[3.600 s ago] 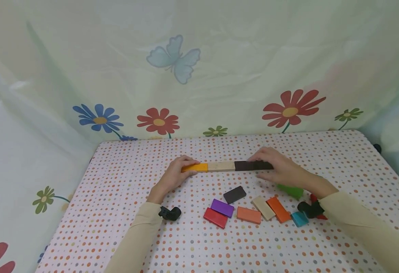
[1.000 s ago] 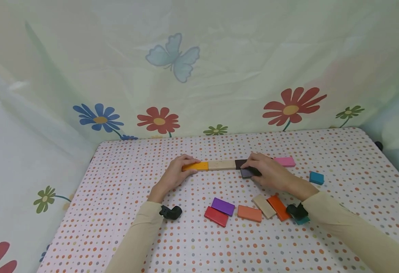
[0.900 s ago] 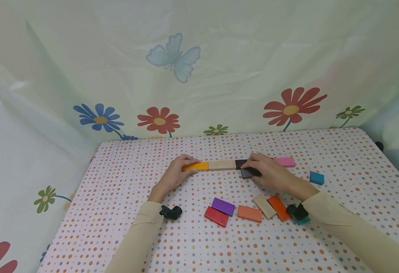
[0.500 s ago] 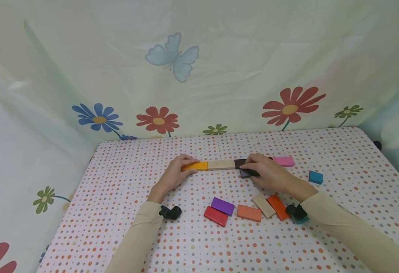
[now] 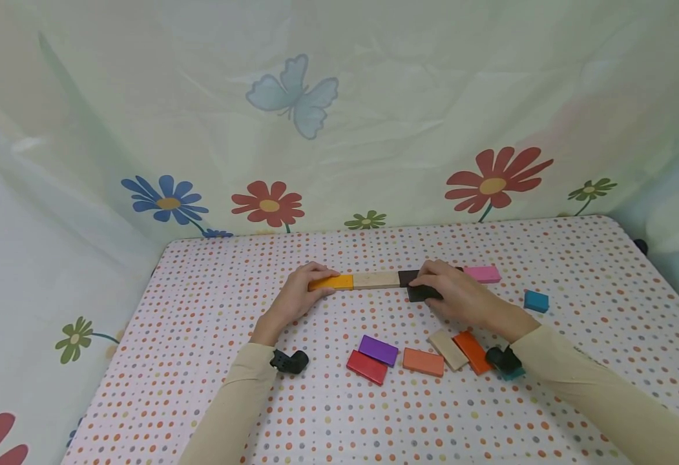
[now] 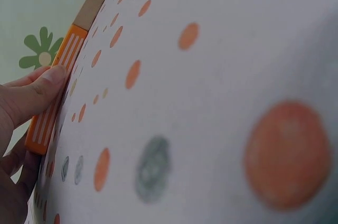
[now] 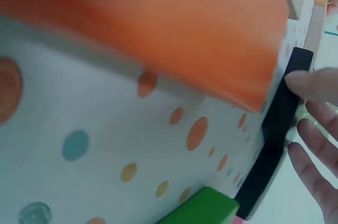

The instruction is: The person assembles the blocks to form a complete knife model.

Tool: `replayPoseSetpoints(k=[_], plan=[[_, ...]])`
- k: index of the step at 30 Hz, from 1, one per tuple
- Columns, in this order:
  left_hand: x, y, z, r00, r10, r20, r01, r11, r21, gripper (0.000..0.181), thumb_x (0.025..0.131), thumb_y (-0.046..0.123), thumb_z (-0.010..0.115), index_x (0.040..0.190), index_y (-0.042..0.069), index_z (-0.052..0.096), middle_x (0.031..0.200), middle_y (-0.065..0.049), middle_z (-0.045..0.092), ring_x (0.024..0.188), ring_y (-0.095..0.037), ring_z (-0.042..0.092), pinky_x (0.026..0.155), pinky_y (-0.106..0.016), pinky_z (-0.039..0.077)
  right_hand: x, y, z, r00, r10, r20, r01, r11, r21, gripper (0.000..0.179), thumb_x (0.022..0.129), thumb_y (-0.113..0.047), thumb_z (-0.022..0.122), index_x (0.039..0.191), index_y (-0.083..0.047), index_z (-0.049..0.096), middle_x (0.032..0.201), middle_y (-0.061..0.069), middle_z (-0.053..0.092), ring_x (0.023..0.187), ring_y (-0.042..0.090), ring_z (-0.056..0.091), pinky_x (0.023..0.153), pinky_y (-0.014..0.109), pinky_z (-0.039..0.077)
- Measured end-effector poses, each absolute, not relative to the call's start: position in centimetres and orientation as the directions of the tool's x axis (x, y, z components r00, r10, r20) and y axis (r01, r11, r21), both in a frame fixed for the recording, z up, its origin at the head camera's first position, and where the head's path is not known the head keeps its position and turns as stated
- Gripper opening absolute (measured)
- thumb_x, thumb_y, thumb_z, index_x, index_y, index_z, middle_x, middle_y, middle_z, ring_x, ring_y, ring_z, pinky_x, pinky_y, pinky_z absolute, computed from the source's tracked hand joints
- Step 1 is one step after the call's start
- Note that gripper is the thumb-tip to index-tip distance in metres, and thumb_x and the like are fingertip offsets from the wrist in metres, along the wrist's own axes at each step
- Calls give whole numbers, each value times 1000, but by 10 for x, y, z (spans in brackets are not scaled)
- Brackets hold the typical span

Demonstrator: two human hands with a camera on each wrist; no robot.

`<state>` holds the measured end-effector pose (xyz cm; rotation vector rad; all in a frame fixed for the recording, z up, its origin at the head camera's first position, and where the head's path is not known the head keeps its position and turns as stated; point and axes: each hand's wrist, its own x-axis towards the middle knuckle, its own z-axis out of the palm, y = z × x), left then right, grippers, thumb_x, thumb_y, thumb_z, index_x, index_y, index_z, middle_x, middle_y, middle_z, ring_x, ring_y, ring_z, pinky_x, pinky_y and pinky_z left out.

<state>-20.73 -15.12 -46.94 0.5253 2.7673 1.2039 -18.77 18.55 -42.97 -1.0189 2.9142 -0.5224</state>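
Note:
A row of flat blocks runs across the table. My left hand (image 5: pixel 295 297) pinches its left end, a yellow-orange block (image 5: pixel 339 282) with pale stripes along its side in the left wrist view. To the right of that come a plain wooden block (image 5: pixel 376 280), a dark block (image 5: pixel 407 278) partly behind my fingers, and a pink block (image 5: pixel 483 274). My right hand (image 5: pixel 461 297) grips a black block (image 5: pixel 418 294) between thumb and fingers, lying along the front side of the dark part of the row. The hand hides its right part.
Nearer the body lie purple (image 5: pixel 378 350), red (image 5: pixel 367 367), salmon (image 5: pixel 423 362), plain wooden (image 5: pixel 448 349) and orange (image 5: pixel 473 352) blocks. A teal block (image 5: pixel 514 374) sits partly under the right wrist camera. A blue block (image 5: pixel 536 301) lies right of the row. The right wrist view shows a green block (image 7: pixel 203 208).
Since the earliest frame, my right hand has taken the dark block from the front and brought it against the row. The pink and blue blocks have come into view. The left hand stays put.

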Motion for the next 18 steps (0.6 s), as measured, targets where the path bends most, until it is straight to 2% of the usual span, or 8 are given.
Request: replayPoseSetpoints(k=[4,10,13,18], plan=[[-207,-151,-469,-939,339,62,278,636,720,33,96,14,76,129,15,76,127,-5,67,123,-27,58,110,-44,48,-183,180,-424,-789,-607,97,-597,720,-353,34,86,-1,84,119,-3,76,111,9,62,101,26,60,86,45,60],[-208,-152,-469,-937,343,60,280,639,716,32,97,14,76,129,15,76,127,-5,67,123,-27,58,110,-45,47,-164,154,-412,-721,-686,99,-650,620,-439,32,88,-4,82,119,-5,75,113,6,61,97,20,57,79,33,57],[-208,-153,-470,-934,351,60,286,637,716,32,97,14,75,129,15,76,127,-5,67,123,-27,58,110,-45,47,-152,138,-408,-675,-736,49,-666,580,-470,32,90,-9,83,120,-6,75,116,3,60,101,19,59,83,31,59],[-210,-154,-470,-928,368,58,297,638,710,32,98,15,74,130,14,75,128,-5,67,124,-27,58,111,-44,46,-138,123,-410,-582,-812,-39,-696,522,-492,34,94,-13,80,127,-8,72,123,4,60,108,16,60,91,35,58]])
